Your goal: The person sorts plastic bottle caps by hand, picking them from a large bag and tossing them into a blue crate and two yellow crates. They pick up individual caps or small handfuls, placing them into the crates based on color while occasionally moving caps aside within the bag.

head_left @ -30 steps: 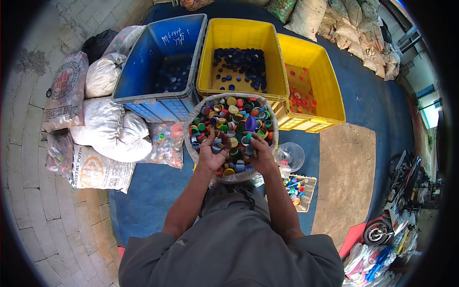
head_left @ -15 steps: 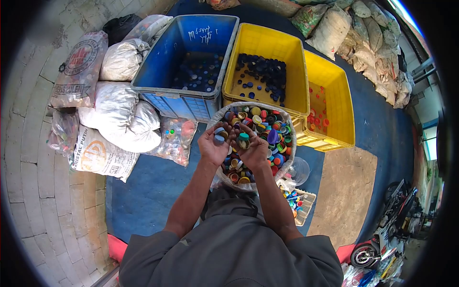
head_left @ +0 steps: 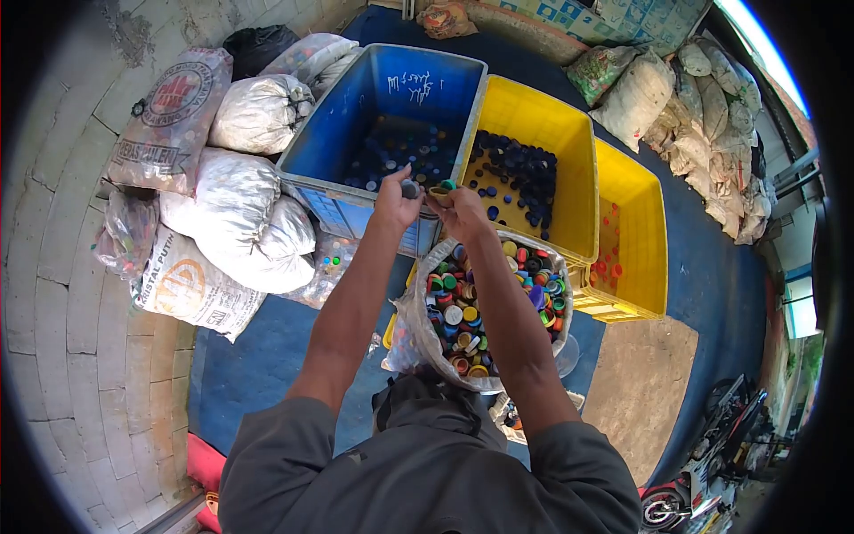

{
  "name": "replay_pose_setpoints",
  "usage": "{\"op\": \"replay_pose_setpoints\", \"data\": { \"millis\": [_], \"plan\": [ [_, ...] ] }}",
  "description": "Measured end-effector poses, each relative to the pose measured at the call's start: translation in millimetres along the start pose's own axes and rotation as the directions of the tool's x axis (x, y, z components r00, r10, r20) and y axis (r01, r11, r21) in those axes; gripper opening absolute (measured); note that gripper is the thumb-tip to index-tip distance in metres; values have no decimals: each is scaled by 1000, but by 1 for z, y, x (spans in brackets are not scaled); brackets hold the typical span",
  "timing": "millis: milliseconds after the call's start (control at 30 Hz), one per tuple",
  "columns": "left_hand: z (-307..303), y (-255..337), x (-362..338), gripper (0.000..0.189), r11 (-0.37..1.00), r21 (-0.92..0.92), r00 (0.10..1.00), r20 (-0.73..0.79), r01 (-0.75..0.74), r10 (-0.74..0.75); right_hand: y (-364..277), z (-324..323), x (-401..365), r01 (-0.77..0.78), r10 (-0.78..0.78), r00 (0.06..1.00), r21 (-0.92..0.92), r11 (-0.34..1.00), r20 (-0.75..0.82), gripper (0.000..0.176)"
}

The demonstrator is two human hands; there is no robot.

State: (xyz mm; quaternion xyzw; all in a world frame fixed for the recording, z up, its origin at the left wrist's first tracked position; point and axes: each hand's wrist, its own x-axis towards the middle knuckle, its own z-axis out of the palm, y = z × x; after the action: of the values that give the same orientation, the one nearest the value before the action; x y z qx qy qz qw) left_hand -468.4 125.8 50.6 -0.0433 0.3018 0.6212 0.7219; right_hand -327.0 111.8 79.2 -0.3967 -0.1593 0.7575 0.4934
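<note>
My left hand (head_left: 398,206) is raised at the near edge of the blue crate (head_left: 331,198), fingers curled round bottle caps, with a greyish cap (head_left: 410,189) showing. Close beside it, my right hand (head_left: 466,216) is closed on bottle caps too; a green cap (head_left: 447,185) and a yellowish one show at its fingertips. Below my right forearm stands an open sack (head_left: 416,331) full of mixed coloured bottle caps (head_left: 455,315). Dark and pale caps lie on the blue crate's bottom. My fingers hide some of the held caps.
Right of the blue crate stands a yellow crate (head_left: 583,182) with dark blue caps, then another yellow crate (head_left: 642,209) with red caps. Stuffed white sacks (head_left: 233,200) line the left wall. More sacks (head_left: 636,96) are piled back right. A motorcycle (head_left: 685,498) stands lower right.
Both hands have moved up and away from over the sack of caps to the blue crate's near edge. They have turned and closed more. The camera view has shifted.
</note>
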Motion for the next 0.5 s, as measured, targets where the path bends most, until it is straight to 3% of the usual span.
{"op": "replay_pose_setpoints", "data": {
  "millis": [67,100,167,200,233,333,367,500],
  "plan": [
    [21,16,-4,27,998,-38,997,59,47,-45,-5,12,18,-10,7,998,-52,999,-66,30],
    [23,20,1,44,992,-103,995,77,67,-59,-9,20,18,30,-46,993,-144,989,-109,25],
    [18,27,5,57,985,-113,971,215,127,-101,-12,15,31,26,-28,999,-65,998,-27,11],
    [17,30,4,63,981,-114,952,282,159,-122,-17,12,33,22,-22,1000,-23,999,13,13],
    [15,36,3,77,972,-119,963,202,204,-177,-24,6,33,4,-5,999,-20,1000,-31,17],
    [19,30,-27,81,993,-52,993,53,107,-104,-44,-15,6,177,-178,984,38,983,6,41],
    [8,27,-25,75,998,-18,996,54,66,-65,-55,-26,-14,225,-227,973,55,973,31,61],
    [-20,3,-47,42,994,105,990,136,9,-23,-85,-94,-84,375,-374,927,-39,926,21,56]
  ]
}}
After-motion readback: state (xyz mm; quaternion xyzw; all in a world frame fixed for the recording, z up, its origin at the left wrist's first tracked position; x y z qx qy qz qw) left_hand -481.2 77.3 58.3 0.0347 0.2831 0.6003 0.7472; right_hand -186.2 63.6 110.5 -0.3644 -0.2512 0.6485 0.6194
